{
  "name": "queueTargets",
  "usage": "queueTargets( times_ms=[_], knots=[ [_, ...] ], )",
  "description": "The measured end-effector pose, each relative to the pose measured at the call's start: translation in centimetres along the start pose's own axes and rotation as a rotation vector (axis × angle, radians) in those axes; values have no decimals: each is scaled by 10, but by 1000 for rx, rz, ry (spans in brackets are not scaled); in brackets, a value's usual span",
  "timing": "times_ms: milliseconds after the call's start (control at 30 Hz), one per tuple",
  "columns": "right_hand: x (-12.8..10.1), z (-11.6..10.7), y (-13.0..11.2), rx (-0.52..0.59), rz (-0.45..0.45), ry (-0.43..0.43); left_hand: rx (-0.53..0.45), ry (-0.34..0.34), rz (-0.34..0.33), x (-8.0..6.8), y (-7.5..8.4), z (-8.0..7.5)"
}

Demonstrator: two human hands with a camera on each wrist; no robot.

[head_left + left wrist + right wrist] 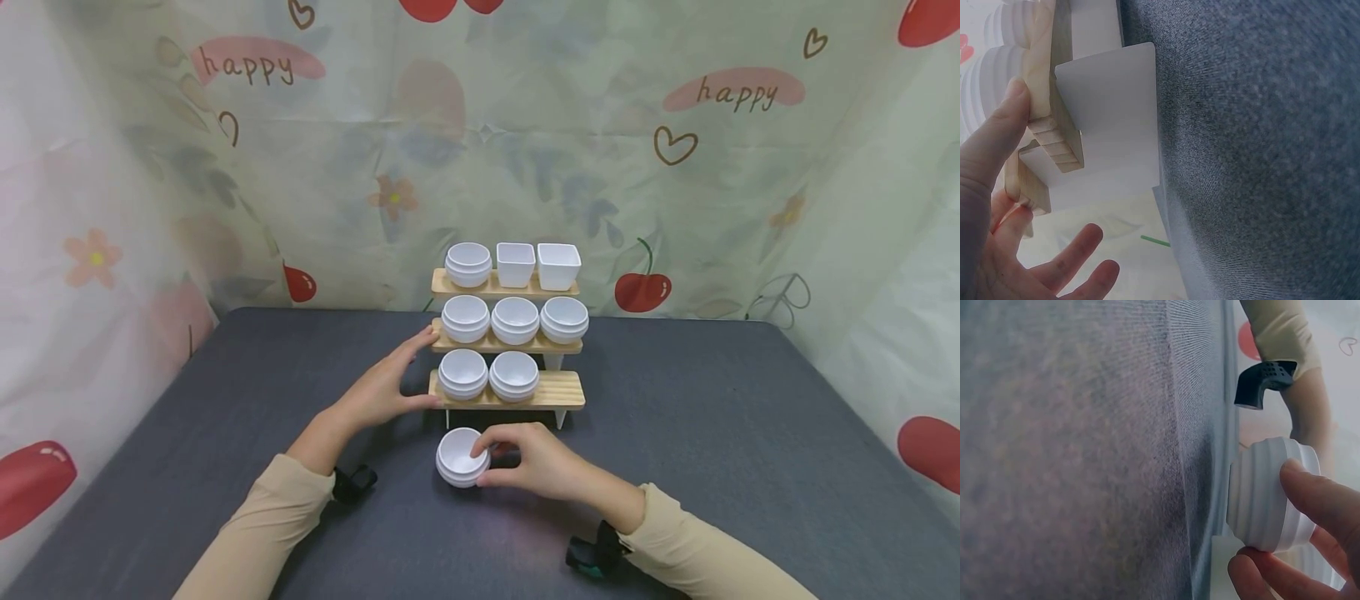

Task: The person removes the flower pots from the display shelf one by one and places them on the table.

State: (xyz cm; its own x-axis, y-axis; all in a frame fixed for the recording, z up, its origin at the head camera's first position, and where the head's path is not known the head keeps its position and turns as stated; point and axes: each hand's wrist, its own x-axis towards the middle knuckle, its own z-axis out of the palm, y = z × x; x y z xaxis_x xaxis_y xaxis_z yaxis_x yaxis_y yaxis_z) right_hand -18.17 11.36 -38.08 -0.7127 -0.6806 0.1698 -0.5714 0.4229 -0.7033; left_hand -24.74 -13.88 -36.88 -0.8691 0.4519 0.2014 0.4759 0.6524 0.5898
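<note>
A three-tier wooden rack [558, 390] stands mid-table with white ribbed bowls on it. Two bowls [462, 372] fill the left and middle of the bottom shelf; its right end is bare. My left hand [401, 379] rests with straight fingers against the rack's left end, thumb on the bottom shelf and fingertips at the middle shelf. The left wrist view shows my thumb [997, 137] pressed on the wooden edge [1054, 125]. My right hand [486, 465] pinches the rim of a white ribbed bowl [457, 457] on the table just in front of the rack. This bowl [1263, 494] fills the right wrist view, fingers [1316, 494] on its side.
The middle shelf carries three round bowls [515, 320]; the top shelf has one round bowl [468, 264] and two square cups [558, 265]. The dark grey table [712, 433] spreads wide on both sides. A printed curtain [675, 167] closes the back and sides.
</note>
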Motion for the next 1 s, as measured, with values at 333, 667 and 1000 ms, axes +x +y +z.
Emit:
queueTargets(
  times_ms=[333,667,1000],
  knots=[
    [9,6,1,-8,-15,-20,-8,4,17,0,-2,1],
    [17,11,-1,-12,-11,-37,-5,4,21,0,-2,0],
    [25,17,-1,-20,-21,-43,-7,-5,11,-1,-1,0]
  ],
)
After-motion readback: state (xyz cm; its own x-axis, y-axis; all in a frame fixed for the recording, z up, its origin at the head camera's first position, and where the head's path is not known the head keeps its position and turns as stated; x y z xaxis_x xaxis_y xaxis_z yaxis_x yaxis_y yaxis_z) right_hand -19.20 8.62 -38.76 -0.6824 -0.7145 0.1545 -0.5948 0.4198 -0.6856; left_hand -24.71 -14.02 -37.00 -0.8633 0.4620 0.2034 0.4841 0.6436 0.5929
